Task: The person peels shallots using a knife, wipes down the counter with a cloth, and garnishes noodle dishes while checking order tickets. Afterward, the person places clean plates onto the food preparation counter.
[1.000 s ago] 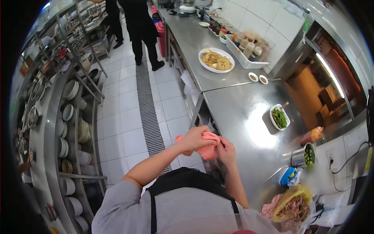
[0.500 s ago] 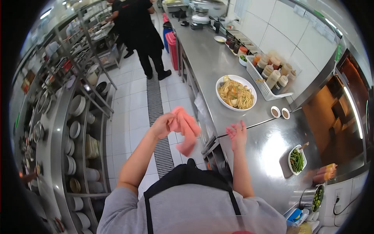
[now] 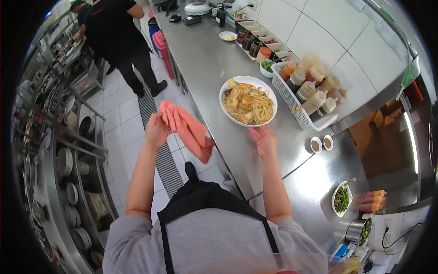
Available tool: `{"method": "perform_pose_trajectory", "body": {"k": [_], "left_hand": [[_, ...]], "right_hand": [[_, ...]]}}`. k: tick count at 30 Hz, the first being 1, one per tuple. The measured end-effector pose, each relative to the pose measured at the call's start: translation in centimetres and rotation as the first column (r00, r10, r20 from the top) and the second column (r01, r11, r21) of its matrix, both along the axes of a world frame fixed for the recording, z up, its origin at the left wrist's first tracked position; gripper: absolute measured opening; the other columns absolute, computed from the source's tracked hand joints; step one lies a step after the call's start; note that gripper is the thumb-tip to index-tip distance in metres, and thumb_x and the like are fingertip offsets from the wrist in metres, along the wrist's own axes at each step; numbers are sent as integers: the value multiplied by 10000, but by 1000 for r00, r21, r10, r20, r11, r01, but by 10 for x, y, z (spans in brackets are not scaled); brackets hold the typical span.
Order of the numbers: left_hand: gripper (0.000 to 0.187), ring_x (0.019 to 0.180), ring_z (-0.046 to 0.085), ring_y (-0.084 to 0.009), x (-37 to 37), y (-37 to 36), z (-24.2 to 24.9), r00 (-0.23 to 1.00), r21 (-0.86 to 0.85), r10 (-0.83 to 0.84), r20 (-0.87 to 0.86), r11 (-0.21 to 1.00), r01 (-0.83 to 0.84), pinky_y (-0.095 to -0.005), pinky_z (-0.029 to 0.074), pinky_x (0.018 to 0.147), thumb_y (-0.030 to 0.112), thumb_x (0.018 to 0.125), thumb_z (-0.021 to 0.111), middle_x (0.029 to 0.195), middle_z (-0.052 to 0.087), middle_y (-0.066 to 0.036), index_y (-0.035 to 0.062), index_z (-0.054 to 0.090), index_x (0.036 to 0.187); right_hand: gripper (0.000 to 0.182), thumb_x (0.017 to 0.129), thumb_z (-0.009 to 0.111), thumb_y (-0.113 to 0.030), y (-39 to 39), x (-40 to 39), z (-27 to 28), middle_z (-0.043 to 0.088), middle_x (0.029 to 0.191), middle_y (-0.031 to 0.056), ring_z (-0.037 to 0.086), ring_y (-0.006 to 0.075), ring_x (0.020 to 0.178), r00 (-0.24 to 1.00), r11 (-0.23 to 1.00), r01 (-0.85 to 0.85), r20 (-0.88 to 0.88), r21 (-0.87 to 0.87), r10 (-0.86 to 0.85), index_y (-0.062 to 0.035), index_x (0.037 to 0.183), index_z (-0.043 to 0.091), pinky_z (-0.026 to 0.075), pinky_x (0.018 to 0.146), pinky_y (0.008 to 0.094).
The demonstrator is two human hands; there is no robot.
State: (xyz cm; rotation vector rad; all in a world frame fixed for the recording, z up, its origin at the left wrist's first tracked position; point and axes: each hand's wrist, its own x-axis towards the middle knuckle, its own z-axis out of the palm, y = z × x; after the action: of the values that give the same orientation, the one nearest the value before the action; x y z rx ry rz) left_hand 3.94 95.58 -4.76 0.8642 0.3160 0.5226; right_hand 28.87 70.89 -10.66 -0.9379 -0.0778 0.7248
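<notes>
A pink cloth [image 3: 188,130] hangs from my left hand [image 3: 157,130], whose fingers are closed on one end of it over the floor beside the counter. On the steel counter stands a white oval plate [image 3: 222,109] with noodles [image 3: 248,104] heaped on it. My right hand [image 3: 263,140] is open, palm up, its outstretched fingertips right at the near rim of that plate. Two small white sauce cups [image 3: 315,145] sit to the right of this hand.
A white basket [image 3: 292,98] of squeeze bottles [image 3: 315,100] stands against the wall. Green beans fill a white dish [image 3: 341,199] on the right counter [image 3: 301,201]. Shelves with stacked plates [image 3: 64,160] line the left side. Two people in black [image 3: 112,36] stand at the far left.
My right hand has moved forward to the noodle plate's rim. The cloth in my left hand has spread out and swung toward the counter. The view has shifted closer to the plate.
</notes>
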Motion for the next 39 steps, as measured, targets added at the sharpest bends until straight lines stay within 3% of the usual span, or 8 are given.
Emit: {"method": "perform_pose_trajectory", "body": {"k": [5,7,11,20,25,31,34,39], "left_hand": [[248,788,557,-140,49,93,14,985,85,-136,107,988,127,-264,468,638,190,870,370,943,558,-25,65,474,1057],[234,798,560,-133,76,128,24,978,106,-181,109,980,169,-235,474,633,138,866,411,964,551,-43,54,471,1076],[253,752,569,-140,139,166,47,993,120,69,-98,991,-57,-240,479,584,100,866,420,944,554,-67,22,459,1104],[267,754,571,-157,181,220,34,995,18,-53,-86,998,54,-283,492,560,119,873,418,959,547,-84,22,457,1119],[262,781,563,-121,202,239,17,997,-29,2,-73,1000,-4,-239,480,632,128,861,457,940,546,-42,20,471,1100],[232,704,513,-74,253,235,-41,945,60,16,-328,998,4,-198,433,587,170,843,499,843,544,2,67,510,1051],[182,693,560,-145,263,239,-83,805,414,38,-592,871,263,-260,438,590,183,824,501,737,581,-76,27,560,895],[229,667,557,-255,268,236,-92,857,721,272,-438,675,155,-333,430,622,224,788,531,752,590,-143,-1,557,827]], "right_hand": [[229,816,530,-192,61,65,24,601,658,120,583,190,575,825,664,287,531,-691,196,9,910,585,464,535,303],[208,794,544,-181,84,90,48,563,559,147,559,219,506,418,587,716,906,-377,72,13,752,604,437,517,334],[106,759,555,-140,134,162,115,571,721,126,551,291,741,-130,491,859,866,-145,483,-48,742,604,431,666,373],[214,786,432,-121,197,325,104,588,957,80,547,251,953,120,-113,904,-10,-413,993,-103,877,625,462,748,432],[260,768,420,-69,221,340,118,599,920,118,582,265,847,-42,-26,890,-139,-455,989,-112,966,583,471,708,382],[247,796,483,-252,213,312,158,615,842,146,592,284,840,133,-239,849,-247,-471,960,-85,948,581,476,687,397],[405,799,494,-424,211,282,185,609,899,157,571,305,888,286,-177,761,79,-625,955,-88,1011,577,452,747,389],[546,774,527,-478,252,194,167,554,1035,189,528,320,943,-2,245,497,282,-832,959,-57,1123,521,413,810,352]]}}
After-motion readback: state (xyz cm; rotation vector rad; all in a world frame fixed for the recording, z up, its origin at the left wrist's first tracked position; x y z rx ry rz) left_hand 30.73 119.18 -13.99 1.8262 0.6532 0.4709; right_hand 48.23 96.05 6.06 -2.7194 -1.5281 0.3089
